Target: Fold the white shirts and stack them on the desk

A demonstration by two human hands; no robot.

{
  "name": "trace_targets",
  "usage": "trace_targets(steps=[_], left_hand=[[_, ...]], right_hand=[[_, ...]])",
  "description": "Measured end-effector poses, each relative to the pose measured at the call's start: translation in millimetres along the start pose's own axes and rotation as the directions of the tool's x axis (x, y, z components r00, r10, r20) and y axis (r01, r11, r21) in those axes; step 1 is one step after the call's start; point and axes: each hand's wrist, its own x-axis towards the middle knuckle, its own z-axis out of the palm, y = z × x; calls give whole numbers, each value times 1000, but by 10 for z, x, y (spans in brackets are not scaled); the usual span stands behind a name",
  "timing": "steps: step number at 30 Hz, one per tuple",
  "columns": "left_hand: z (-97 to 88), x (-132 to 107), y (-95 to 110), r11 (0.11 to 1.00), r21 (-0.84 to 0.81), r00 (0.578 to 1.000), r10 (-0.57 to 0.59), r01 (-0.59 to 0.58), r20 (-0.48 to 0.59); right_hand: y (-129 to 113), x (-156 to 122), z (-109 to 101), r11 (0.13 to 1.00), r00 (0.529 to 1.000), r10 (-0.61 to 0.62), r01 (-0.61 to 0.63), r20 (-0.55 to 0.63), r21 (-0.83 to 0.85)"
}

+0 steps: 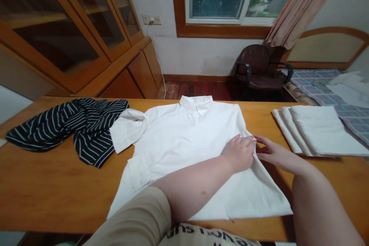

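Observation:
A white collared shirt (173,138) lies spread on the wooden table, its collar at the far side. Its left sleeve sticks out to the left; the other sleeve does not show. My left hand (239,153) rests flat on the shirt near its right edge, fingers stretched out. Just beside it, my right hand (271,153) touches that edge from outside, thumb and fingers apart. Its fingertips meet the cloth close to those of my left hand, and part of them is hidden. The right side edge slants outward toward the near hem.
A crumpled black-and-white striped garment (83,123) lies left on the wooden table (57,192), touching the white sleeve. Folded white cloths (319,128) are stacked at the right. Beyond the table stand an armchair (256,65), a bed (323,80) and a glass-door cabinet (115,54).

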Motion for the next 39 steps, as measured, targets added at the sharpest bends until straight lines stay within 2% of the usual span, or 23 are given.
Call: trace_targets(steps=[2, 4, 6, 8, 11, 14, 18, 23, 26, 30, 35, 39], left_hand=[[-36, -10, -13, 999, -36, 999, -27, 26, -28], [-68, -13, -29, 994, -87, 995, -76, 71, -57], [-85, -5, -52, 977, -157, 983, -158, 142, -95], [-87, 10, -85, 944, -238, 951, -269, 230, -149], [-76, 37, -148, 883, -336, 880, -416, 329, -230], [-64, 57, -205, 850, -368, 843, -480, 378, -241], [-33, 79, -221, 857, -309, 866, -474, 412, -159], [-3, 92, -159, 902, -213, 913, -400, 376, -84], [-2, 92, -130, 927, -178, 936, -346, 331, -59], [33, 95, -140, 956, -75, 957, -288, 285, -31], [112, 79, -200, 961, 48, 959, -276, 273, 72], [128, 52, -213, 963, 83, 958, -264, 256, 115]], right_hand=[[-5, 38, -23, 999, 999, 7, -9, -47, -41], [-5, 100, -6, 991, 990, 15, -33, -142, -129], [-19, 181, 66, 953, 970, 1, -75, -242, -295], [-42, 258, 167, 875, 953, -60, -93, -298, -475], [-48, 313, 275, 799, 940, -181, -31, -288, -601], [2, 293, 278, 809, 942, -225, 39, -248, -586], [76, 285, 261, 827, 922, -224, 8, -316, -563], [12, 394, 376, 751, 852, -226, -157, -472, -642], [-89, 451, 440, 703, 827, -159, -288, -539, -650], [-188, 462, 459, 643, 819, -57, -408, -571, -648], [-192, 405, 436, 646, 824, 11, -438, -566, -625], [-110, 334, 392, 709, 845, -46, -348, -533, -613]])
